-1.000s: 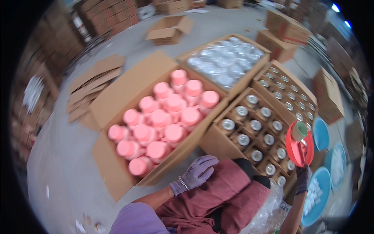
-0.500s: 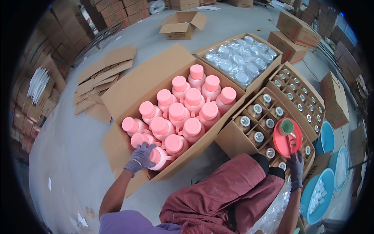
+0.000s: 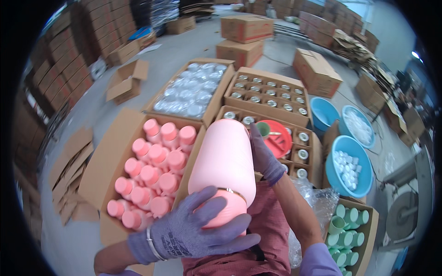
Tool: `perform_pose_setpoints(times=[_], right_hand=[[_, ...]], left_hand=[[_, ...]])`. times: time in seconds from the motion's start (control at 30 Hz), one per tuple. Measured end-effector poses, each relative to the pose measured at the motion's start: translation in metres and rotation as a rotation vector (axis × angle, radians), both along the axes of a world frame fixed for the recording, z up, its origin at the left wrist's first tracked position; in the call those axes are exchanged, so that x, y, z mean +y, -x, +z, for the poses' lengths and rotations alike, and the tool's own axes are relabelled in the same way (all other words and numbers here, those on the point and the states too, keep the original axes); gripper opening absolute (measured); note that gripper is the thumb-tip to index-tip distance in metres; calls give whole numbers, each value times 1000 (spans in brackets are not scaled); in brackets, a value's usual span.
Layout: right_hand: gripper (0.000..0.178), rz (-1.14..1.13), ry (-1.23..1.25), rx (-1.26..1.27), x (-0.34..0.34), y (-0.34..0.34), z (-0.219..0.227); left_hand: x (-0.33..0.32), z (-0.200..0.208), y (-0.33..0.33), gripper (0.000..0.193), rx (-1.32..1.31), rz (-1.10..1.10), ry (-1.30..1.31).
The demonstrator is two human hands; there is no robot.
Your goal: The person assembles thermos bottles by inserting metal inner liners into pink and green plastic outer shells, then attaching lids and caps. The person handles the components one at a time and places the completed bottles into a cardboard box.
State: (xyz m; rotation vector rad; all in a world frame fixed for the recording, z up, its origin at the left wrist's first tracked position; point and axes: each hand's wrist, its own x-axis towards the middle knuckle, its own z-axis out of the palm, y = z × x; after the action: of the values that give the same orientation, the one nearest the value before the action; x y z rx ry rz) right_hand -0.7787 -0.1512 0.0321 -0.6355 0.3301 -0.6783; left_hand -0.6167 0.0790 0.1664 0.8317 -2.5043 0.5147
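Observation:
A large pink vacuum flask is held up in front of me between both gloved hands, its shoulder tilted toward me. My left hand grips the shoulder and cap end, fingers spread round it. With its fingers against the far right side, my right hand steadies the flask near its base. On the left stands an open carton of similar pink flasks with caps and handles. Behind my right hand, a red plate and a green cup rest on a divided carton of silver-topped flasks.
Another divided carton and a carton of plastic-wrapped items stand farther back. Blue basins line the right, one holding white pieces. A carton of green cups is at lower right. Flattened cardboard lies at left.
My left hand has taken a pink flask out of the carton and lifted it before me. My right hand has left the red plate and now holds the flask too. The view has turned right.

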Motion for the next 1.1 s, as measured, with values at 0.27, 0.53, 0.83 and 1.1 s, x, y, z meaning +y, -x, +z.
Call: perform_pose_setpoints(times=[0.27,0.53,0.83,1.1], right_hand=[[81,-730,389,18,24,120,-39],[25,-392,764,518,89,122,-41],[19,-397,1415,612,118,145,-6],[33,-240,1196,658,108,155,9]], left_hand=[[-18,-145,-6,60,1944,295,-833],[-217,-318,-48,61,1951,466,-1502],[-101,-166,76,50,1223,-175,-1385],[-86,-159,82,64,1464,-96,-1187]])
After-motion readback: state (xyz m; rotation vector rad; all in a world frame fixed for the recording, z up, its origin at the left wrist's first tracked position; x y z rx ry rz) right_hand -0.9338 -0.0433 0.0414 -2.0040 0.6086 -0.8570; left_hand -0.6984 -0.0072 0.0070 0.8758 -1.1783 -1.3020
